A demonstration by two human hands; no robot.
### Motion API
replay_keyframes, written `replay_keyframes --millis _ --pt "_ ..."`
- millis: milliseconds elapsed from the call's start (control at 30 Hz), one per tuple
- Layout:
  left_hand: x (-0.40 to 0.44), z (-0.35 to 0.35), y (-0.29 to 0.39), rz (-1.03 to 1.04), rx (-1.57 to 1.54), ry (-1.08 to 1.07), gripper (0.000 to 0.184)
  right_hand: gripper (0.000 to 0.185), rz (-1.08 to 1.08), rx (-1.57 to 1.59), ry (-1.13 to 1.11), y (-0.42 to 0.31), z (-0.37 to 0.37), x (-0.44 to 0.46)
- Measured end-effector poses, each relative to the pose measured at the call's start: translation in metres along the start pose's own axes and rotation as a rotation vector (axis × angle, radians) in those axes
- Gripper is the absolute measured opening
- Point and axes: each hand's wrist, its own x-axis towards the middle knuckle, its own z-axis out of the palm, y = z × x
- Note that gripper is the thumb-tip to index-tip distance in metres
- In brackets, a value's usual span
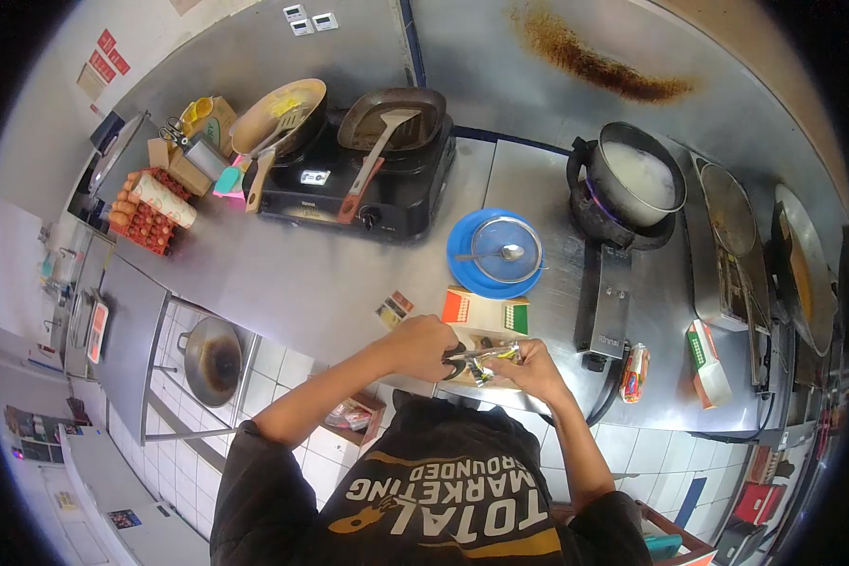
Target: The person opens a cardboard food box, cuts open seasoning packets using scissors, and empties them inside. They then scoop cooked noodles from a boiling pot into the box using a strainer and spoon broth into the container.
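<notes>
Presently, scissors [456, 361] are gripped by the left hand [417, 346], a shiny sachet [502, 356] pinched by the right hand [536, 372]. Both are noted just below frame centre.

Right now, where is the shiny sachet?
In the head view, the shiny sachet sits just below and right of centre in the right hand, with the left hand to its left and the blue plate beyond.
</notes>
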Motion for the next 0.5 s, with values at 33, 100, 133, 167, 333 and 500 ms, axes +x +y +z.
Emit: replay_keyframes --millis 33,100,133,167,333,500 --pt "-0.001 0.001 0.0 -0.001 0.0 0.001 0.025 0.016 0.0 -0.001 -0.001 -0.001 0.0 0.0" --pt "-0.007 0.005 -0.001 0.015 -0.041 0.07 0.029 0.016 0.047 -0.069 0.006 -0.005 -0.001 -0.001" --pt "-0.012 0.007 -0.004 0.016 -0.039 0.071 0.029 0.016 0.045 -0.069 0.008 0.002 0.0 0.0" --pt "-0.018 0.009 -0.009 -0.062 -0.072 0.078 0.03 0.016 0.004 -0.03 0.071 0.014 0.002 0.003" --pt "-0.045 0.057 -0.088 -0.52 -0.154 0.122 0.038 0.018 -0.426 -0.361 0.317 0.025 0.003 0.009" --pt "-0.043 0.092 -0.128 -0.888 -0.268 0.164 0.045 0.016 -0.324 -0.472 0.331 0.01 0.014 0.006"
